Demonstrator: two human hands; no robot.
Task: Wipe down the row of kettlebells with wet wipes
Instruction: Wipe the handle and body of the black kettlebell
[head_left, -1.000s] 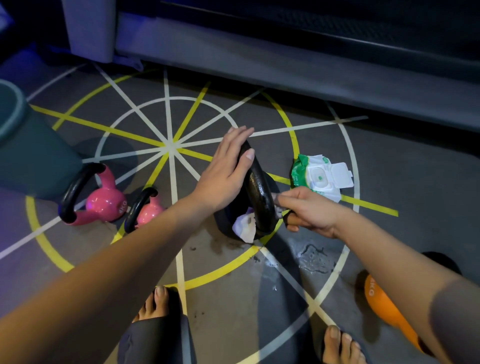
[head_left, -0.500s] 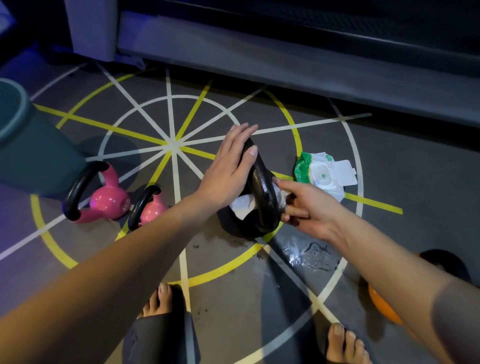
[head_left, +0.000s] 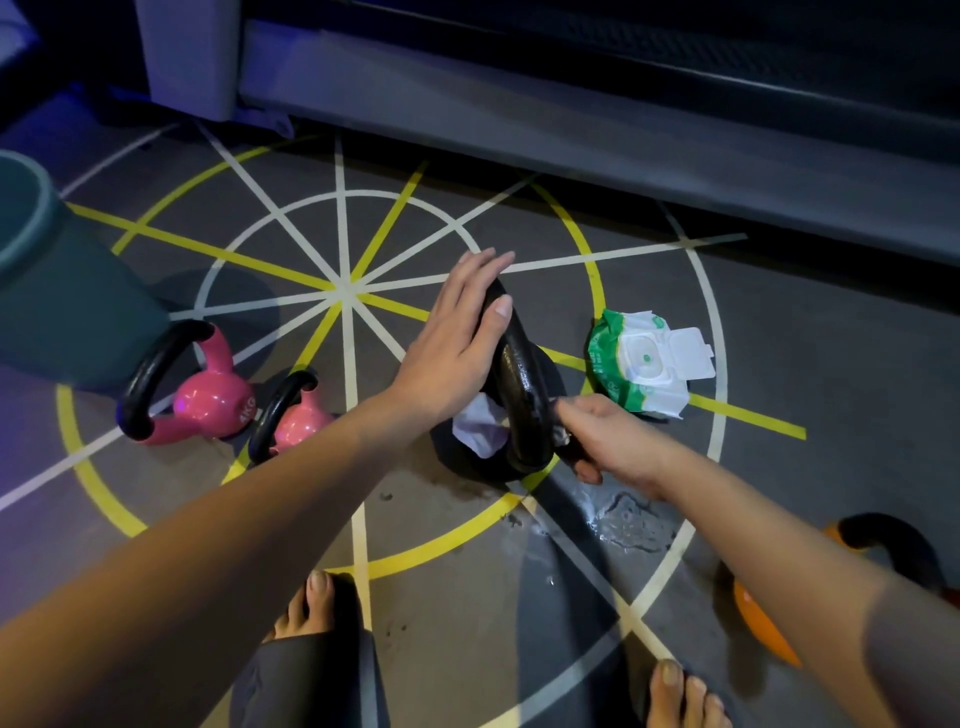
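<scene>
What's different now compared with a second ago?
The right hand, pinching the wet wipe, rubbed it up the black kettlebell handle, then partway back down. Nothing was taken up or let go. The left hand stays flat against the handle top; the pink kettlebells and wipes pack have not moved.

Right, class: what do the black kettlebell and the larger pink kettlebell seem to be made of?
The black kettlebell: likely cast iron with a glossy black finish, bright glints along its handle. The larger pink kettlebell: probably metal under a smooth vinyl or paint coat, soft sheen, black handle.
</scene>
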